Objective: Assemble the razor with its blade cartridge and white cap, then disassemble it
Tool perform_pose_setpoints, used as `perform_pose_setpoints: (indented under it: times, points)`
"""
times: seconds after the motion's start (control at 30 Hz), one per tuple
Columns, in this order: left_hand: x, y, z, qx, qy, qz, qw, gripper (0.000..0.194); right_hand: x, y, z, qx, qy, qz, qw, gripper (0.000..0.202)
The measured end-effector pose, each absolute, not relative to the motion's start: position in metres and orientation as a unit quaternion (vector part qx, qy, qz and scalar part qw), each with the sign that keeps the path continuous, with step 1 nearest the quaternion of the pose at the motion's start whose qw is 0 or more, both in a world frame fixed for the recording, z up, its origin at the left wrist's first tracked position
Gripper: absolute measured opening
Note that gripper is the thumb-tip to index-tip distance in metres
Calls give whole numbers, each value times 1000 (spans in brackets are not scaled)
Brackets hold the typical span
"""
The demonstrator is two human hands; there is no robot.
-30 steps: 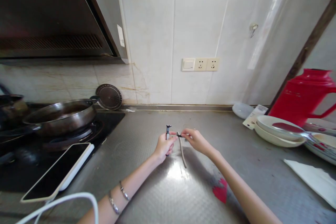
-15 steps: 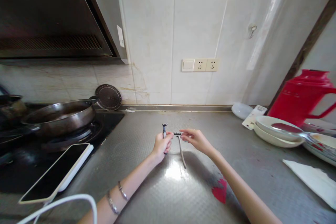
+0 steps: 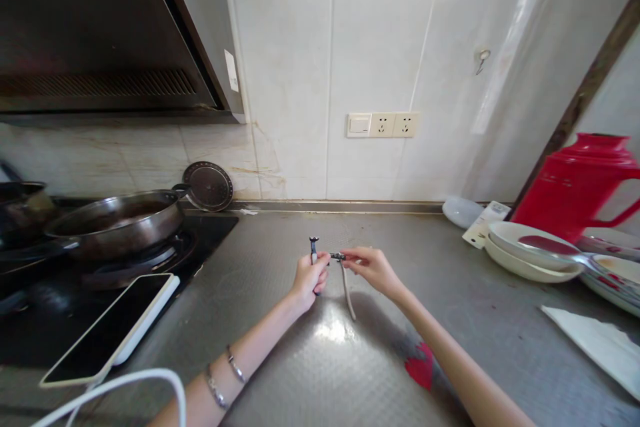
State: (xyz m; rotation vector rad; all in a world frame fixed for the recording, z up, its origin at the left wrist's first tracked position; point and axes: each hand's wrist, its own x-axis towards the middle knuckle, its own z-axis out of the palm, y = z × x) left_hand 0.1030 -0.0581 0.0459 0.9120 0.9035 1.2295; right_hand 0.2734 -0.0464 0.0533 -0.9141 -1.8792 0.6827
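Fingers of my left hand [image 3: 307,281] are wrapped round a slim dark-and-silver tool [image 3: 314,250], which stands nearly upright with its wider head at the top. A small dark connector-like piece [image 3: 337,256] lies level between the two hands, its left end at my left fingertips. My right hand [image 3: 371,269] pinches the right end of that piece between thumb and fingers. From the small piece a thin grey cable [image 3: 349,293] hangs down towards the metal counter [image 3: 280,373]. Details of the small piece are too tiny to make out.
At left, a phone [image 3: 110,330] lies at the edge of the black hob [image 3: 45,320], near a steel pan [image 3: 125,223]. A white cable [image 3: 145,375] curves at the lower left. Bowls [image 3: 530,263], a red jug [image 3: 575,190] and white paper [image 3: 593,340] are at right.
My right fingers have moved slightly left and closed on the end of the small dark piece. My left hand has stayed almost still with the tool.
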Motion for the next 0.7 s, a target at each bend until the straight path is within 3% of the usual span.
perform_pose_setpoints:
  times: [0.43,0.7]
  points:
    - [105,-59,47,397,403,542,622,36,272,-49,58,-365,-742,334,453,27]
    - [103,-59,49,391,341,614,594,32,273,-44,63,-407,-668,381,494,33]
